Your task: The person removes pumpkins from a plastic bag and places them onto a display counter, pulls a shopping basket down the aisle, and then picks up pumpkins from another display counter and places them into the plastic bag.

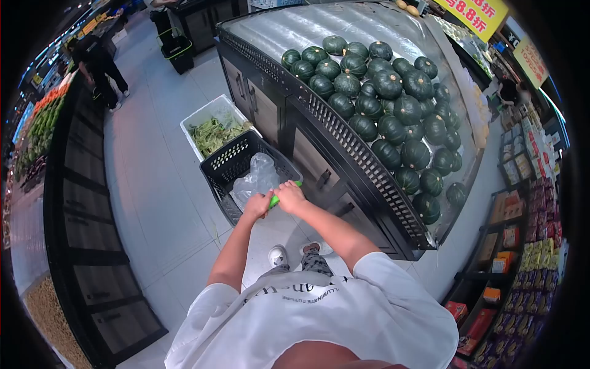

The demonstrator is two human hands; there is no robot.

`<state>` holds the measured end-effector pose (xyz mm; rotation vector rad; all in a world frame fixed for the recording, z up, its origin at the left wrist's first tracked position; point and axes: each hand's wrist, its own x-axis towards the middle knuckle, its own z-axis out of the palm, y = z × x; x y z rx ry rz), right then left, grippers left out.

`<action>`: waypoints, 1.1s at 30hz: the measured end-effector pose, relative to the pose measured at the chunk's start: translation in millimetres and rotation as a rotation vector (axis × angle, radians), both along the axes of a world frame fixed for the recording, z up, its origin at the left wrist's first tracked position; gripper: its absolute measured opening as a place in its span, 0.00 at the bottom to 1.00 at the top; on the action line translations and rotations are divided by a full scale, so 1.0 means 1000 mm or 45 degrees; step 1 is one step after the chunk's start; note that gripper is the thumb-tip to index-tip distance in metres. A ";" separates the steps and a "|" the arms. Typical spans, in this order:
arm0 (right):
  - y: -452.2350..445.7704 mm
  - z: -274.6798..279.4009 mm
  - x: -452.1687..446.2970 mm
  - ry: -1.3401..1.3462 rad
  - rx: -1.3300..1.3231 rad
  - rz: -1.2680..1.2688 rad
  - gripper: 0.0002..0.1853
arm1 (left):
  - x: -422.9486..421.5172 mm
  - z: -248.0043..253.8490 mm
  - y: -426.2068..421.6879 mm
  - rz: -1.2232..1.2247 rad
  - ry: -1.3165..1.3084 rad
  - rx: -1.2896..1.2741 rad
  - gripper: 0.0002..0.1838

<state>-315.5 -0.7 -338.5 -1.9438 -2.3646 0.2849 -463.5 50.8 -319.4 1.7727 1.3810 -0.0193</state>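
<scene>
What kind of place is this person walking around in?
Most likely a supermarket's produce section: dark green round squashes are heaped on a silver-topped black display stand, a yellow sign shows prices or discounts, and both hands grip the green handle of a black plastic basket.

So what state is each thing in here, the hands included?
Left hand: closed around the green handle
Right hand: closed around it too
Green handle: gripped by both hands
Black basket: open-topped, plastic bag inside
Plastic bag: crumpled
White box: open, holding leafy greens
Leafy greens: loosely heaped
Dark green squashes: piled
Cabinet doors: shut
</scene>
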 end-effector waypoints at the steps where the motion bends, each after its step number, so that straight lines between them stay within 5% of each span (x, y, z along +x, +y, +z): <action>1: -0.007 -0.001 -0.001 0.008 -0.015 -0.010 0.16 | -0.004 -0.016 -0.004 -0.032 -0.013 -0.015 0.35; 7: -0.065 -0.020 -0.030 0.053 0.097 -0.138 0.12 | -0.030 -0.019 -0.043 -0.246 -0.192 -0.245 0.28; 13: -0.134 -0.038 -0.084 0.169 0.226 -0.212 0.08 | -0.082 -0.030 -0.085 -0.918 0.034 0.322 0.23; 20: -0.188 -0.034 -0.142 0.262 -0.032 -0.121 0.07 | -0.133 -0.013 -0.142 -0.889 0.361 0.310 0.22; 33: -0.315 -0.040 -0.217 0.235 -0.039 -0.416 0.05 | -0.199 -0.037 -0.258 -0.982 0.218 0.426 0.19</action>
